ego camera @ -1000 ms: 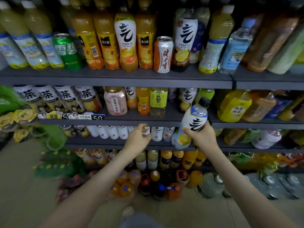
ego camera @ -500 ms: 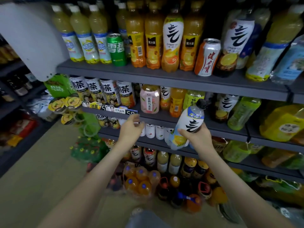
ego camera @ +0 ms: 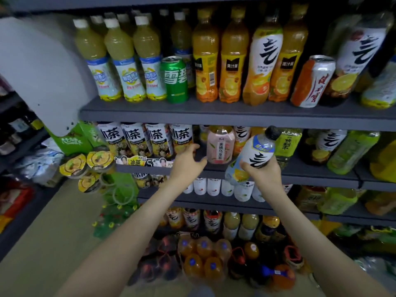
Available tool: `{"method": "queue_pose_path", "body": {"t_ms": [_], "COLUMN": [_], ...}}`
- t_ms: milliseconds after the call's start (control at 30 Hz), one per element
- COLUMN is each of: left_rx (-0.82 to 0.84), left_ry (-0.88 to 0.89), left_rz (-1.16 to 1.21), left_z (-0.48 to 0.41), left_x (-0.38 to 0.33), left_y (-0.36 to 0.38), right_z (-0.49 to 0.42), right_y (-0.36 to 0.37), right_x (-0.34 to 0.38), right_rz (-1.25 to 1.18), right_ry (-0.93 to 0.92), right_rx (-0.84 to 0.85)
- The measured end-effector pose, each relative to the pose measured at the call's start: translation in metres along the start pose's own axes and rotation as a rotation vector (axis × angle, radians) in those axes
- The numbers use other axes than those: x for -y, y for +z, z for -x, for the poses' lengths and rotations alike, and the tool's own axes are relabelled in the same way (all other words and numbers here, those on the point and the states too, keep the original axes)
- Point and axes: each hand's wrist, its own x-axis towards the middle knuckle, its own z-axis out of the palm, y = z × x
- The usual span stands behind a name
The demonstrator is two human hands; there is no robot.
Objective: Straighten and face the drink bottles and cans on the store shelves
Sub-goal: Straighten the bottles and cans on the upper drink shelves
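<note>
My right hand (ego camera: pixel 262 171) grips a white-labelled bottle (ego camera: pixel 255 154) with a black cap, tilted to the right in front of the second shelf (ego camera: pixel 317 179). My left hand (ego camera: pixel 186 165) reaches toward that shelf with relaxed fingers, just left of a pink peach tea bottle (ego camera: pixel 220 144) and holding nothing. Left of it stand several iced tea bottles (ego camera: pixel 159 139). On the top shelf (ego camera: pixel 214 113) stand pale lemon bottles (ego camera: pixel 123 61), a green can (ego camera: pixel 174 79), orange juice bottles (ego camera: pixel 232 58) and a leaning orange-and-silver can (ego camera: pixel 312 81).
A white panel (ego camera: pixel 40 67) blocks the upper left. Green cup packs (ego camera: pixel 87 163) hang off the shelf's left end. Small white bottles (ego camera: pixel 214 186) fill the third shelf. Packs of orange bottles (ego camera: pixel 201 257) lie on the floor below. An aisle floor (ego camera: pixel 53 243) runs left.
My view has swung left and closer to the shelves. My left hand rose from the third shelf to the second shelf's edge. The right hand lifted the bottle slightly.
</note>
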Motion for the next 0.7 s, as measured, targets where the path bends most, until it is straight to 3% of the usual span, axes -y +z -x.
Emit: {"method": "queue_pose_path", "body": {"t_ms": [100,333,567,700], "left_rx": [0.048,-0.105,-0.392,-0.437], "left_ry": [0.02,-0.021,-0.109,-0.09], "left_rz": [-0.004,0.122,0.183,0.271], "left_z": [-0.027,-0.07,-0.093,-0.092], "left_x": [0.006,-0.002,-0.008,-0.007], "left_y": [0.031,0.108,0.153,0.151], "right_z": [0.0,-0.003,-0.002,0.0], "right_y": [0.009,0.019,0.02,0.017], "right_x": [-0.014,-0.051,-0.071,-0.068], "right_rz": [-0.012,-0.087,-0.124,-0.108], "right_ry": [-0.029,-0.128,-0.229,-0.252], "right_rx": [-0.109,-0.275,-0.309,-0.304]}}
